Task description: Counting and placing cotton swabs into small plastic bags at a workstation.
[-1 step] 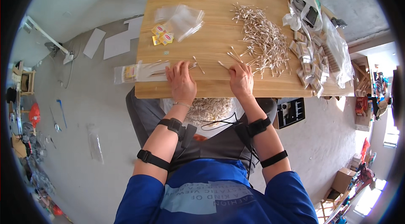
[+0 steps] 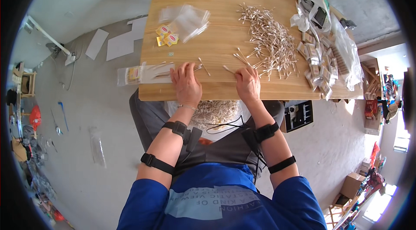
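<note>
Broadly, largest first: wooden table (image 2: 216,48), its near edge against the seated person's lap. Swab pile (image 2: 271,41), right of centre, loose and spread, with strays trailing toward the near edge; risk: a sweeping wrist could knock strays off that edge into the lap, where a heap of swabs (image 2: 214,112) already lies. Clear bags (image 2: 184,20), far left, slack and light; risk: a draught or sleeve could shift them. Filled packets (image 2: 320,69), right edge, crowded and overhanging; risk: sliding off. Flat bag (image 2: 145,73), near left, overhanging the table's left edge; risk: tipping out if pressure lifts. Left hand (image 2: 186,83), palm down, fingers splayed flat on that bag's mouth and a few swabs, gripping nothing that shows. Right hand (image 2: 248,83), fingers curled over swabs at the pile's near fringe; whether pinched, cannot tell. Yellow sachets (image 2: 167,37), by the clear bags.
</note>
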Demonstrator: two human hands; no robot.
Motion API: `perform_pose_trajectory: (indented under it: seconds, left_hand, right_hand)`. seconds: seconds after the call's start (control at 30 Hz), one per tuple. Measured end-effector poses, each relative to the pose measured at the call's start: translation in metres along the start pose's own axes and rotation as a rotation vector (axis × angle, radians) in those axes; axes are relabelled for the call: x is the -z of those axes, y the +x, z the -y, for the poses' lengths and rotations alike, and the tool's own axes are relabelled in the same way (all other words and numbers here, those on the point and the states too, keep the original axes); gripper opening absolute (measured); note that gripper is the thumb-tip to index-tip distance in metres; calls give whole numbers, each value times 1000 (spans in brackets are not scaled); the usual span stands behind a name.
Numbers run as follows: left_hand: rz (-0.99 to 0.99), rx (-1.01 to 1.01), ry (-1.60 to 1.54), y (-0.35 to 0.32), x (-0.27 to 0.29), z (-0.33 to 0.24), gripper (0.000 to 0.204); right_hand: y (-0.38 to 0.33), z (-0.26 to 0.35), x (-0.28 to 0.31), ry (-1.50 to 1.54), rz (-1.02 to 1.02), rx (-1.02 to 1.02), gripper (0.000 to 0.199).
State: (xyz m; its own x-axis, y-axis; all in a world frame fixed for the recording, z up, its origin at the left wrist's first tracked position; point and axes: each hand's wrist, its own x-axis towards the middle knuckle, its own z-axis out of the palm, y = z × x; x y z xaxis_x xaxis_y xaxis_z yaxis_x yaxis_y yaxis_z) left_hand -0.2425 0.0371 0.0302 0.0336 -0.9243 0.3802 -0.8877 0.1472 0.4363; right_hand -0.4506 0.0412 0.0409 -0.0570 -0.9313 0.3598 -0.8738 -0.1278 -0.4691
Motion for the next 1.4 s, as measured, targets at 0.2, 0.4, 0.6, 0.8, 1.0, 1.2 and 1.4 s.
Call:
perform_pose_trajectory:
  seconds: [0.2,0.4,0.6,0.8,1.0,1.2,1.4]
  left_hand:
    - [2,6,5,0,2,0,46]
    - [-18,-6,-41,2,3,-1,46]
    - [-87,62,-198,3,-1,2,48]
    - [-116,97,-340,2,2,3,54]
    - [-162,67,-366,2,3,4,56]
    - [-94,-4,-225,1,2,1,54]
    - [-80,2,-325,3,5,4,50]
  right_hand:
    - [-42,25,20,178,189,159,5]
    - [-9,62,4,172,335,79,13]
    - [22,67,-28,88,223,-126,13]
    - [33,38,-20,-12,202,-244,10]
    - [52,54,-43,45,222,-23,8]
    - [55,77,-59,113,279,105,10]
    - [31,82,-56,198,248,216,21]
